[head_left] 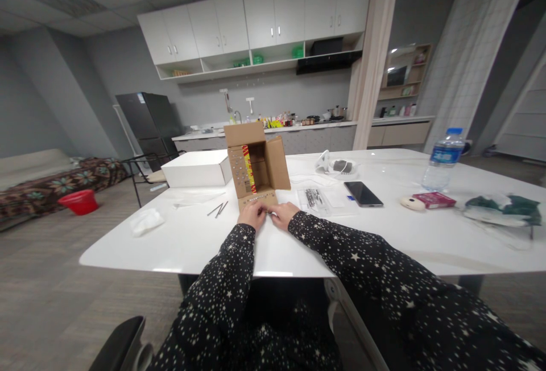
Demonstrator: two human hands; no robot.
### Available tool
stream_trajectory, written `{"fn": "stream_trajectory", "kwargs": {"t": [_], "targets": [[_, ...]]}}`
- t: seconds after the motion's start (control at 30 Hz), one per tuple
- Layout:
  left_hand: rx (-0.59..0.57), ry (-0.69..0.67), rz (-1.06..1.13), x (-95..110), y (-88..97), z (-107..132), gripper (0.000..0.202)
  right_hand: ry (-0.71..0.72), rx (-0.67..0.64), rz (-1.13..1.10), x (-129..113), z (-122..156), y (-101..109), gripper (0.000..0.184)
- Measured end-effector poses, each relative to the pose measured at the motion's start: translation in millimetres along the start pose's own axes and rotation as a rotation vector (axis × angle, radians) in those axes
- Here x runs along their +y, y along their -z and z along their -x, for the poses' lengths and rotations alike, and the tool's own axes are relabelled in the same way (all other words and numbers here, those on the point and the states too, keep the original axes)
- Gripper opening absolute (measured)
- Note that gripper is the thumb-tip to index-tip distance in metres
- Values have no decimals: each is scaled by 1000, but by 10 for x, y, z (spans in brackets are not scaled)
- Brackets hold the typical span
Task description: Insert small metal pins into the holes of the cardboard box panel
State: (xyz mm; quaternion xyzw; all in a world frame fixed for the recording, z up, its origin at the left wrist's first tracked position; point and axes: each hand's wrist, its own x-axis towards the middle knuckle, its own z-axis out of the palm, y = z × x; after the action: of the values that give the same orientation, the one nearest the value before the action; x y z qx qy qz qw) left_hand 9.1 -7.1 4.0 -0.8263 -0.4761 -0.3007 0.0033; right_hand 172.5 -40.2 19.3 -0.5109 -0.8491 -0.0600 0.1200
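Observation:
An open cardboard box (260, 167) rests on its side on the white table, its opening turned toward me. Small shiny dots cover its left flap (239, 169) and line the lower flap, and a red-and-yellow strip (248, 169) runs down the left flap. My left hand (252, 214) is closed at the near edge of the lower flap. Beside it, my right hand (284, 215) has its fingertips pressed together at the same flap; whatever they pinch is too small to make out. Two pairs of tweezers or similar thin metal tools (219, 209) lie left of the hands.
A white box (196, 168) stands behind at left, near a crumpled tissue (146, 222). To the right are a clear packet of dark pieces (313, 200), a phone (363, 194), a white corded device (336, 165), a red packet (435, 200), a water bottle (443, 160) and green cloth (503, 209).

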Motion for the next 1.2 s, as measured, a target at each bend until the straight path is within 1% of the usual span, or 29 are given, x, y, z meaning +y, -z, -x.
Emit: {"fn": "stream_trajectory", "kwargs": {"t": [0.2, 0.37, 0.67, 0.87, 1.07, 1.2], "targets": [[-6, 34, -10, -10, -18, 1, 16, -12, 3, 4, -7, 4, -4, 32], [0, 35, -12, -27, -33, -1, 15, -11, 6, 4, -8, 5, -1, 32], [21, 62, -21, -9, -15, 4, 15, -18, 6, -10, -7, 6, 4, 31], [101, 180, -19, -20, 4, -2, 21, -16, 0, -4, -10, 9, 15, 31], [204, 240, -43, 6, 37, 2, 24, -22, -21, 9, -14, 10, 23, 31], [241, 296, -72, 45, 64, 12, 25, -17, -25, 4, -10, 9, 23, 32]]}}
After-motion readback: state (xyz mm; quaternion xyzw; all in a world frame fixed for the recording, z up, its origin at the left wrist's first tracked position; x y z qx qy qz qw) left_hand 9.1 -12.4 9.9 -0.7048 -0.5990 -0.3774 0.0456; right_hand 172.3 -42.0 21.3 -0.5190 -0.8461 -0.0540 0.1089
